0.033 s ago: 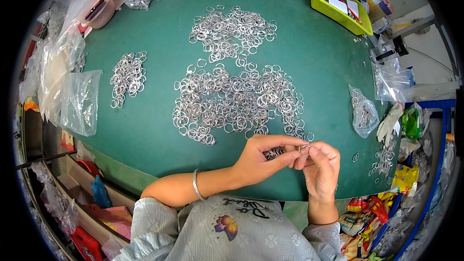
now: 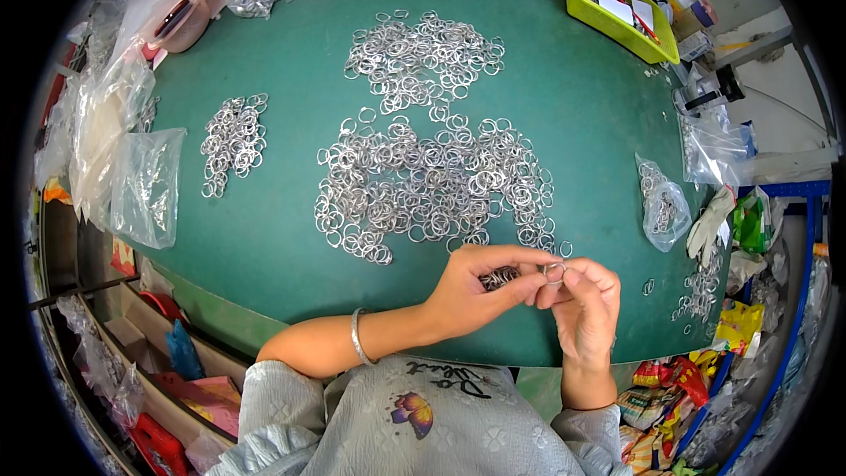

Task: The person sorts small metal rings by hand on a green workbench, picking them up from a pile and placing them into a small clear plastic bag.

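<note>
My left hand, closed, cups a bunch of silver metal rings against its palm. Between its thumb and fingertips it also pinches one metal ring, held upright over the table's near edge. The thumb and fingers of my right hand close on the same ring from the other side, so the fingertips of both hands nearly meet. Just beyond them spreads a large pile of loose rings. One single ring lies right behind my right fingers.
On the green table are a far ring pile and a small left pile. Clear plastic bags line the left edge. To the right lie a bag of rings, a glove and a yellow-green basket.
</note>
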A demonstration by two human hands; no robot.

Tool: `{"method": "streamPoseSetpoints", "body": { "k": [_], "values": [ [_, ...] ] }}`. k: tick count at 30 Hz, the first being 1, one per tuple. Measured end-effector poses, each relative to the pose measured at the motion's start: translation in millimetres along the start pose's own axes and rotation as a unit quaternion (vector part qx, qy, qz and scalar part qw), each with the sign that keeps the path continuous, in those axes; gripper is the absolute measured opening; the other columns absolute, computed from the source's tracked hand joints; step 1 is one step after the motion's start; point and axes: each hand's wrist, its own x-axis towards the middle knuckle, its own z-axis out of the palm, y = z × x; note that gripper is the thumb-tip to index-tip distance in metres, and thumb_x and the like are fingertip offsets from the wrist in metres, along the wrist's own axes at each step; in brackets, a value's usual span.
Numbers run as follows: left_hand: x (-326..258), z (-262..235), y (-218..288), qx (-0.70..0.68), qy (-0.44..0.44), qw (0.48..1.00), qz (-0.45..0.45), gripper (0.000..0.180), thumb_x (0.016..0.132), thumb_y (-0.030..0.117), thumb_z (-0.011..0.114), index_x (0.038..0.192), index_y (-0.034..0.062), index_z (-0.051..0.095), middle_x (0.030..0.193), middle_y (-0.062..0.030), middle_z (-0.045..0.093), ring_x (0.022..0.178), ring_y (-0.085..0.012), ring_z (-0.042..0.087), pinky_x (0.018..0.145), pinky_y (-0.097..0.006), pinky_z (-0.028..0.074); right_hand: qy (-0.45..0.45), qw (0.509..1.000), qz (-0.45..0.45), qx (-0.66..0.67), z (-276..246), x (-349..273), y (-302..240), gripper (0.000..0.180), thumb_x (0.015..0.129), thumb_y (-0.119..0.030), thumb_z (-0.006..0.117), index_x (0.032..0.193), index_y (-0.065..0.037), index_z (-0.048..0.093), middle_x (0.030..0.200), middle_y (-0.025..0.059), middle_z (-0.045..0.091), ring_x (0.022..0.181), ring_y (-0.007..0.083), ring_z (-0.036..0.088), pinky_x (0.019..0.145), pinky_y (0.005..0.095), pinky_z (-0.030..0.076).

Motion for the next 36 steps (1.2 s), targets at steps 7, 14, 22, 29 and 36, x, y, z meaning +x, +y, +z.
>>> {"method": "streamPoseSetpoints", "body": {
  "k": [7,14,22,29,36],
  "values": [
    [-0.3,-2.9,4.3,-0.034,0.007,0.997,-0.075,0.020,0.082,0.006,0.055,0.101,0.0020,0.062,0.072,-0.0017,0.060,0.058,-0.0037,0.049,0.050,-0.017,0.041,-0.021,0.999,-0.019,-0.014,3.0,0.6,0.6,0.019,0.086,-0.002,0.044,0.094,0.009,0.057,0.078,0.0145,0.060,0.074,0.0201,0.057,0.071,0.0315,0.046],
    [0.1,-5.6,7.3,-0.064,0.000,0.992,-0.106,0.021,0.082,0.007,0.057,0.102,0.0030,0.061,0.078,-0.0019,0.061,0.067,-0.0040,0.052,0.056,-0.018,0.043,-0.018,0.999,-0.019,-0.024,4.2,0.6,0.4,0.018,0.086,-0.001,0.046,0.096,0.008,0.057,0.079,0.0132,0.060,0.076,0.0188,0.058,0.073,0.0310,0.045],
    [0.0,-4.1,5.0,-0.041,0.003,0.996,-0.080,0.020,0.083,0.009,0.055,0.101,0.0024,0.061,0.076,-0.0019,0.060,0.058,-0.0036,0.049,0.051,-0.017,0.040,-0.001,0.998,-0.032,-0.057,4.6,1.1,2.5,0.015,0.085,-0.003,0.047,0.091,0.007,0.057,0.078,0.0134,0.060,0.072,0.0188,0.058,0.070,0.0313,0.046],
    [-0.2,-3.9,4.8,-0.043,0.004,0.997,-0.069,0.019,0.082,0.008,0.056,0.099,0.0015,0.061,0.075,-0.0023,0.060,0.059,-0.0035,0.049,0.051,-0.017,0.039,0.005,0.997,-0.039,-0.066,6.9,0.5,1.2,0.014,0.085,-0.002,0.047,0.090,0.006,0.057,0.077,0.0135,0.060,0.071,0.0187,0.058,0.069,0.0310,0.046],
    [-0.6,-3.1,3.5,-0.046,0.007,0.997,-0.058,0.018,0.081,0.007,0.057,0.097,0.0012,0.062,0.074,-0.0024,0.060,0.058,-0.0035,0.049,0.051,-0.017,0.040,-0.007,0.999,-0.029,-0.016,7.0,1.1,1.3,0.013,0.085,-0.001,0.046,0.090,0.006,0.057,0.076,0.0132,0.060,0.072,0.0187,0.058,0.070,0.0315,0.046]
  ]
}}
